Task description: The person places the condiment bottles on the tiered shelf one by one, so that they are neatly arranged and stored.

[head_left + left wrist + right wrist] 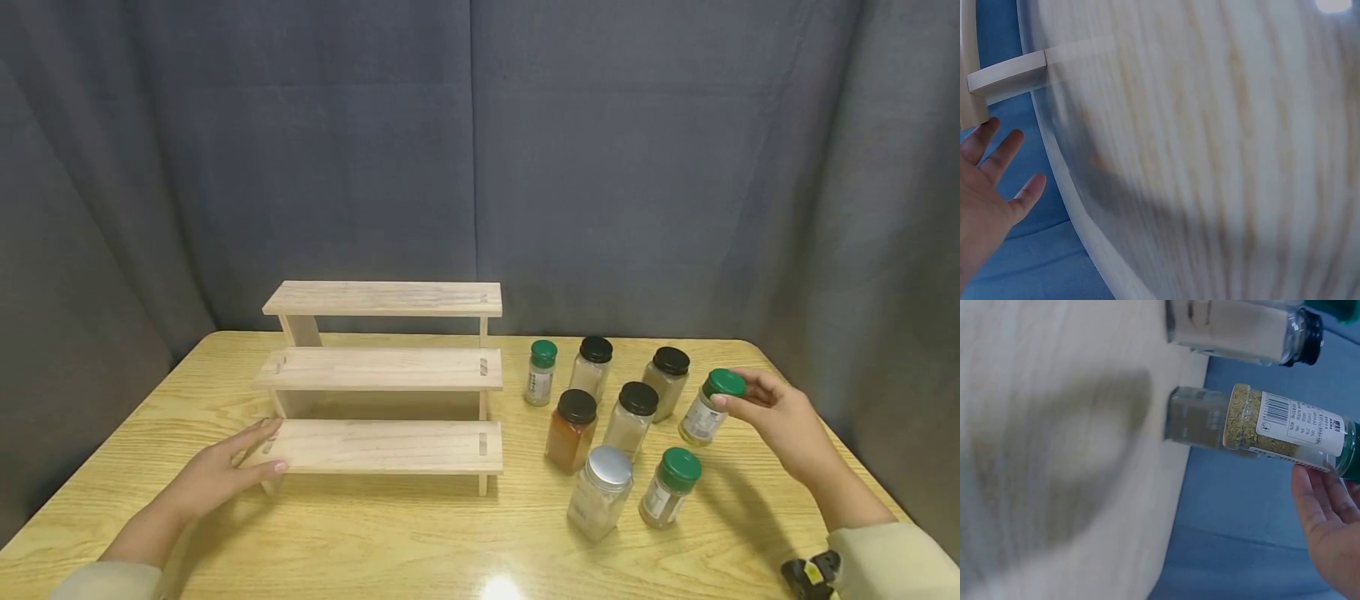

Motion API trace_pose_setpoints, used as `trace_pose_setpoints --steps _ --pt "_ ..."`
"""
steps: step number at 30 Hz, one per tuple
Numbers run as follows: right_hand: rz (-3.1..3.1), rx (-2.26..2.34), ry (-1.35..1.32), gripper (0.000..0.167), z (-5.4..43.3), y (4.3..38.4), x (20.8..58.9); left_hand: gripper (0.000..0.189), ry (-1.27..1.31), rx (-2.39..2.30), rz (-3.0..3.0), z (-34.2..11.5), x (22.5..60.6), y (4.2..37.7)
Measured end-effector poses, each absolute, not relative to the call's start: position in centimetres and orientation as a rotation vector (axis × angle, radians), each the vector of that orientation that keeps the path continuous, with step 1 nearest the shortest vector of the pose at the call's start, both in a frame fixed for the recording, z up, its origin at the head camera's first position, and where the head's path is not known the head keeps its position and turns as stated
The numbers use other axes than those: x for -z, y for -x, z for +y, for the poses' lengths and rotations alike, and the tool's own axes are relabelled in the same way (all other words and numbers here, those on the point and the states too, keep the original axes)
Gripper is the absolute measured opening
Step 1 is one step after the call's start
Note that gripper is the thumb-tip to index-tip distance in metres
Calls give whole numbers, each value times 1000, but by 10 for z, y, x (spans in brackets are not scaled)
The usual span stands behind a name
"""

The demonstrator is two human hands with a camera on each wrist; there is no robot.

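My right hand [787, 425] pinches a small spice jar [702, 419] by its green cap, with the jar tilted. The right wrist view shows the jar [1279, 425] with greenish-brown flakes and a white barcode label; its base seems raised off the table. At the left, my left hand [206, 479] touches the end of the lowest step of a three-tier wooden rack [382, 446], its thumb at the front edge. In the left wrist view the left hand [988, 194] has its fingers spread and fairly straight, one fingertip against the wood.
Between the rack and my right hand stand several spice jars: black-capped ones, including a reddish-orange one [572, 433], a silver-capped jar [600, 496] and two green-capped jars, one at the front [667, 492]. A dark curtain [600, 167] hangs behind the wooden table [375, 533].
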State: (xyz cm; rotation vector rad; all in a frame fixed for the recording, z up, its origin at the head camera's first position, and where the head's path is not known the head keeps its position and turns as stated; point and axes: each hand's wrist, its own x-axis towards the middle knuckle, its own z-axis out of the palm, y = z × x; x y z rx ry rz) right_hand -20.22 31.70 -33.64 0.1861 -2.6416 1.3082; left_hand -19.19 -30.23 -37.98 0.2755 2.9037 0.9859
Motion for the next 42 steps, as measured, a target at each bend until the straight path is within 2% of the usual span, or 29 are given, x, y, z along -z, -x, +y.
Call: trace_pose_setpoints --steps 10,27,42 --pt "-2628 -1262 -207 46 300 206 313 67 -262 -955 2904 -303 380 193" --pt "-2606 -1222 -257 51 272 213 272 68 -286 -952 2916 -302 376 193" --pt "-2616 -1327 -246 54 250 221 255 68 -292 -947 2925 -301 379 191"
